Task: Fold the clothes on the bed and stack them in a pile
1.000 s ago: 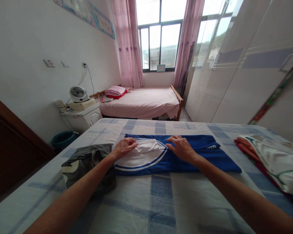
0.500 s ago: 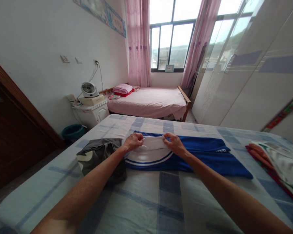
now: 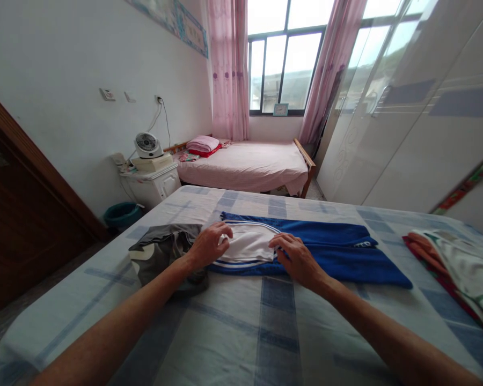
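A blue garment (image 3: 338, 246) lies folded lengthwise on the bed, with white lettering near its right end. On its left part is a white section (image 3: 247, 242) bordered by blue and white stripes, now lying fairly flat. My left hand (image 3: 210, 245) is over the left side of the white section, its thumb and fingers apart and holding nothing. At the opposite side, my right hand (image 3: 297, 258) has loosely bent, spread fingers touching the white edge. A camouflage garment (image 3: 156, 246) lies crumpled at the left, partly behind my left wrist and forearm.
The bed sheet (image 3: 233, 332) is pale with blue checks. More clothes (image 3: 454, 268) are piled at the right edge. Beyond stand a pink-covered bed (image 3: 253, 163), a white bedside cabinet (image 3: 161, 185) with a fan (image 3: 147, 145), and a teal bin (image 3: 123, 215). A white wardrobe (image 3: 406, 145) lines the right.
Both hands have let go of the white edge they were pinching and holding up. The white section has come down onto the blue garment, and my fingers have opened.
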### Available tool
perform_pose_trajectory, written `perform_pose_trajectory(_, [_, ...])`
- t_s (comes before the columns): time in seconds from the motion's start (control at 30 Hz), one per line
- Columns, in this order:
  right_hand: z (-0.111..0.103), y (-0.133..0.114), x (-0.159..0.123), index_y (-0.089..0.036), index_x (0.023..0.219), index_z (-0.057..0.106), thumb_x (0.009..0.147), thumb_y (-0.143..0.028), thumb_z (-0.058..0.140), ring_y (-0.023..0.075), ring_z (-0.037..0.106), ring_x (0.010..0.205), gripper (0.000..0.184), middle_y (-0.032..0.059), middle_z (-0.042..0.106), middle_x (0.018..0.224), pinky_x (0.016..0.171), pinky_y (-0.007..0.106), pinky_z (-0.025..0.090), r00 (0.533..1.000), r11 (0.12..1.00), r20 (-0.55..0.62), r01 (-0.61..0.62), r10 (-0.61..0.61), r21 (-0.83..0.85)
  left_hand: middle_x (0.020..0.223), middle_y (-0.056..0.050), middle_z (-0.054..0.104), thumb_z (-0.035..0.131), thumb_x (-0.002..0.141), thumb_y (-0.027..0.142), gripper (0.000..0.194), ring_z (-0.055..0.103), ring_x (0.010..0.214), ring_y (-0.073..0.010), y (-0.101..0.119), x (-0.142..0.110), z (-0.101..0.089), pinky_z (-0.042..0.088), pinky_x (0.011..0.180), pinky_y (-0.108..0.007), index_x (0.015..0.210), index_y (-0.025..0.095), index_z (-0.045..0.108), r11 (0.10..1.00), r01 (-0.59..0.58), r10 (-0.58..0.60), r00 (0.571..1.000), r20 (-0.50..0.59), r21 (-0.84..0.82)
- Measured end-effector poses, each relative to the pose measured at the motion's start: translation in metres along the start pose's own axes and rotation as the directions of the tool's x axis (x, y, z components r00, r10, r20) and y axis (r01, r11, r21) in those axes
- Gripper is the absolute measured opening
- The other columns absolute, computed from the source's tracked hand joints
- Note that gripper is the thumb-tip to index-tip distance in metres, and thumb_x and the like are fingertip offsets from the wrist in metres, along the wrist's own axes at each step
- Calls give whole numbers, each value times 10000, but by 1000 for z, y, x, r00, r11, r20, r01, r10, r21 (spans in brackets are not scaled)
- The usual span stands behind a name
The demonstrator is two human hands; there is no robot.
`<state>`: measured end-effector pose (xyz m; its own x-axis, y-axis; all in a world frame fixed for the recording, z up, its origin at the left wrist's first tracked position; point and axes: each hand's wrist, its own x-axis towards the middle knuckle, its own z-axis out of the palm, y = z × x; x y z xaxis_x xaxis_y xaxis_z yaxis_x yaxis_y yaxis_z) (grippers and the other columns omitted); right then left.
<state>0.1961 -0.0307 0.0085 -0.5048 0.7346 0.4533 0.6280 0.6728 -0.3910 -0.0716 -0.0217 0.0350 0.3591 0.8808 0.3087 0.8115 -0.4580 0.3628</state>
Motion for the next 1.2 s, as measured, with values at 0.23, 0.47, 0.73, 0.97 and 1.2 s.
perform_pose_trajectory(0.23, [12, -20, -4, -248, 1070, 578, 854, -204, 497, 206, 486, 1127, 235, 55, 603, 1143, 930, 379, 354, 993, 996, 84, 81, -79, -25, 950, -97, 655, 474, 831, 388, 282, 596, 931, -217, -29, 52, 19, 434, 810, -279, 873, 174, 653, 907, 392, -388, 920, -54, 153])
perform_pose_trajectory(0.47, [25, -23, -10, -248, 1110, 572, 866, -232, 496, 226, 469, 1147, 257, 67, 594, 1157, 958, 407, 341, 988, 993, 114, 112, -107, -34, 865, -103, 700, 536, 751, 344, 231, 635, 862, -251, -40, 79, 26, 443, 675, -285, 811, 180, 687, 824, 552, -548, 834, -71, 130])
perform_pose_trajectory(0.73, [27, -26, -12, -242, 1152, 553, 867, -206, 496, 205, 480, 1118, 294, 49, 598, 1165, 973, 403, 327, 984, 990, 118, 137, -132, -32, 911, -92, 695, 459, 832, 306, 261, 643, 872, -210, -55, 97, 31, 463, 696, -263, 904, 175, 673, 802, 590, -577, 806, -133, 92])
perform_pose_trajectory(0.97, [28, -28, -17, -239, 1207, 515, 848, -179, 515, 209, 408, 1231, 364, 49, 544, 1281, 1072, 433, 222, 979, 977, 94, 192, -183, -94, 1363, -101, 469, 421, 879, 272, 402, 388, 1284, -238, -9, 73, 39, 317, 1050, -371, 1262, 188, 509, 950, 193, -153, 973, -172, 245])
perform_pose_trajectory(1.2, [6, -35, -13, -220, 1049, 601, 895, -245, 469, 146, 580, 979, 205, 26, 661, 1047, 915, 318, 390, 981, 990, 145, 137, -132, -25, 1472, -96, 323, 308, 925, 437, 508, 256, 1365, -278, -21, 37, 59, 274, 1064, -495, 1375, 217, 390, 961, -9, -47, 980, 194, 277])
